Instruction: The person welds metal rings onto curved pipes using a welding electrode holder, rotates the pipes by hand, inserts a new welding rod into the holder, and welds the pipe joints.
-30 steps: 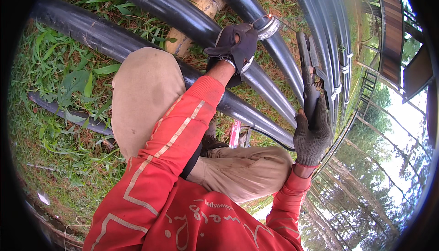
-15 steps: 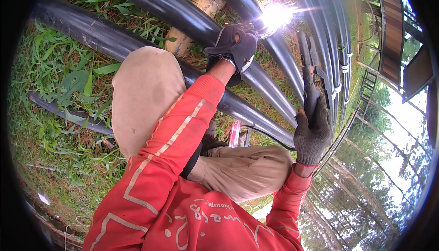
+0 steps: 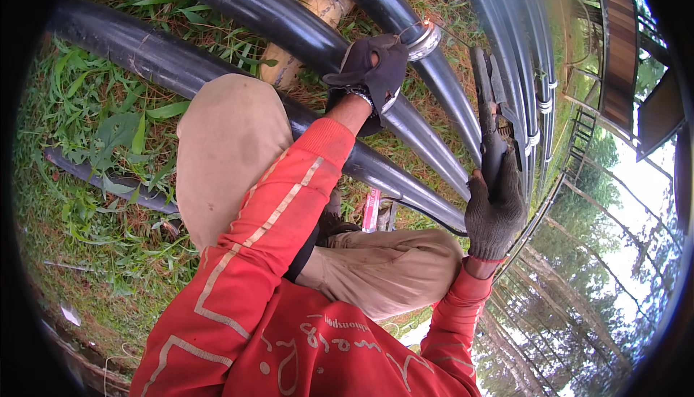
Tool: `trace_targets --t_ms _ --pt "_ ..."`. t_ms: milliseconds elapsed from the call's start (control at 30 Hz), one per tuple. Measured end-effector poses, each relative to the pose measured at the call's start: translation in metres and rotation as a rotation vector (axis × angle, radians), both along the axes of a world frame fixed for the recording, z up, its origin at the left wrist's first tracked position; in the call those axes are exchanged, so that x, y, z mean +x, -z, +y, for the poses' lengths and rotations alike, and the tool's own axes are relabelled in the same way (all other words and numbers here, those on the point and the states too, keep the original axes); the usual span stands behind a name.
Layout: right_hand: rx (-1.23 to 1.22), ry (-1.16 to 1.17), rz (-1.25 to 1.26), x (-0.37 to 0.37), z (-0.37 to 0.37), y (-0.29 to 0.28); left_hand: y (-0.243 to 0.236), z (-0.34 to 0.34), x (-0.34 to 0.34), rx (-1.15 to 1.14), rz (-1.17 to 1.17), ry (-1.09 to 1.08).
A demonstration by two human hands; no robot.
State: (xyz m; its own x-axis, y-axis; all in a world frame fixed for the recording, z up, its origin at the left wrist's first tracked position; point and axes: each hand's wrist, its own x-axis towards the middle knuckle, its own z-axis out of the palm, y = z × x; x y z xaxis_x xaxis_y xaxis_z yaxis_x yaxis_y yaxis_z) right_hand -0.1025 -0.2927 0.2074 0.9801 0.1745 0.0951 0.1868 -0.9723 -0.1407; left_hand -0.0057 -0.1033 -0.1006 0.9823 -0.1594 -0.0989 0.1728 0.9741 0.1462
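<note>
My left hand [image 3: 372, 71], in a torn dark glove, is closed over the middle black pipes, beside a shiny metal ring [image 3: 424, 43] around one pipe. Its fingertips are hidden, so what it grips does not show. A small orange glow sits at the ring's upper edge, with a thin line running from it toward my left hand. In its grey knitted glove, my right hand [image 3: 495, 212] is wrapped around a dark welding electrode holder [image 3: 491, 118]. From the holder's far end a thin rod reaches toward the glowing spot.
Several long black pipes [image 3: 152, 53] run across the grass over a wooden log [image 3: 316, 14]. Banded pipes [image 3: 531, 57] lie beyond my right hand. A pink-and-white box [image 3: 371, 210] stands by my legs, near a dark cable. A shorter dark pipe [image 3: 108, 180] lies at the left.
The bright white welding arc at the ring has gone out, leaving a small orange glow. The ring and thin rod now show clearly. Both hands have stayed nearly in place.
</note>
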Motion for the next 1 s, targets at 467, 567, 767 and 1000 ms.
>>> trace_targets --t_ms 467,567,767,1000 --pt "0.063 0.069 0.019 -0.003 -0.022 0.010 0.029 -0.022 0.001 -0.403 0.116 0.072" --pt "-0.002 0.055 0.051 -0.001 -0.007 0.002 0.017 -0.010 0.002 -0.309 0.042 0.064" --pt "0.135 0.071 -0.025 -0.002 -0.006 0.006 0.003 0.005 0.006 -0.137 -0.041 0.028" --pt "0.078 0.099 -0.019 -0.022 0.004 -0.015 -0.058 0.037 -0.025 0.275 0.362 0.020"
